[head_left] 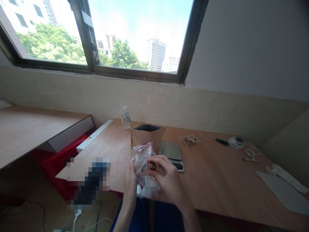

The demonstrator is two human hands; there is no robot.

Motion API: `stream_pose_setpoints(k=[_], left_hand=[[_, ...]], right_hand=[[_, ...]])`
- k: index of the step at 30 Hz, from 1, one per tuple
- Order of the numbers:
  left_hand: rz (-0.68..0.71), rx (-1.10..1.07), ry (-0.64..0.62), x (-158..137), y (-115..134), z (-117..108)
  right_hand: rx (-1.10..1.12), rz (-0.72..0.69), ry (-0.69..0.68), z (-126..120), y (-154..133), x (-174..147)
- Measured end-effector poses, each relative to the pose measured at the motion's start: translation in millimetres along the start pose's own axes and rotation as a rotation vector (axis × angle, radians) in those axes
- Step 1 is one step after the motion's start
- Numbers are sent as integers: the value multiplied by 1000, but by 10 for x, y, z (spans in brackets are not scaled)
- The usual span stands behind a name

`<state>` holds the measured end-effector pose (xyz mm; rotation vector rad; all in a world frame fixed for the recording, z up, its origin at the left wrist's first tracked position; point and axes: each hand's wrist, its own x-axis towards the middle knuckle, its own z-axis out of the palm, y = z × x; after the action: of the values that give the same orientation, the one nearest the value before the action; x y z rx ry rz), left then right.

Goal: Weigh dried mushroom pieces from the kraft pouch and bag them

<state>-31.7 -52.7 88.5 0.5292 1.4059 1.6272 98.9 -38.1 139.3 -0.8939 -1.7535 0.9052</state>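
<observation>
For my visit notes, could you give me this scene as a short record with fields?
Left hand: holding clear plastic bags with red strips
Right hand: holding them at a red strip
Behind bags: upright brown paper pouch, top open
Right of pouch: white scale with grey metal plate
Farther right: green-handled screwdriver, round white camera
Surface: brown wooden table

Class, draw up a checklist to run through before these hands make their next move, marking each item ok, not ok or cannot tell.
1. Left hand and right hand free: not ok, both hold clear zip bags.
2. Brown pouch upright, mouth open: ok.
3. Scale reading: cannot tell, too small.
4. Bottle upright: ok.
5. Screwdriver off the table: not ok, it lies there.
</observation>
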Motion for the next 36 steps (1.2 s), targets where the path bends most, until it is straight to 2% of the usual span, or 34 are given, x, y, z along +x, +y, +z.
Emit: stream_pose_setpoints(k=[5,13,16,22,28,31,36], left_hand=[[-100,-93,-116,10,-49,17],[-134,-182,-161,9,-72,22],[-134,-208,-135,6,-55,12],[-146,-242,-118,-17,-22,8],[-133,-227,-180,-28,-30,18],[-121,-226,-193,-28,-22,8],[-141,-250,-183,-17,-5,-14]], right_hand=[[73,-11,65,-17,37,0],[240,39,106,-29,67,28],[315,70,118,-57,45,43],[442,212,126,-144,54,81],[541,273,243,-185,116,129],[589,234,325,-227,92,263],[508,0,411,-267,-4,748]])
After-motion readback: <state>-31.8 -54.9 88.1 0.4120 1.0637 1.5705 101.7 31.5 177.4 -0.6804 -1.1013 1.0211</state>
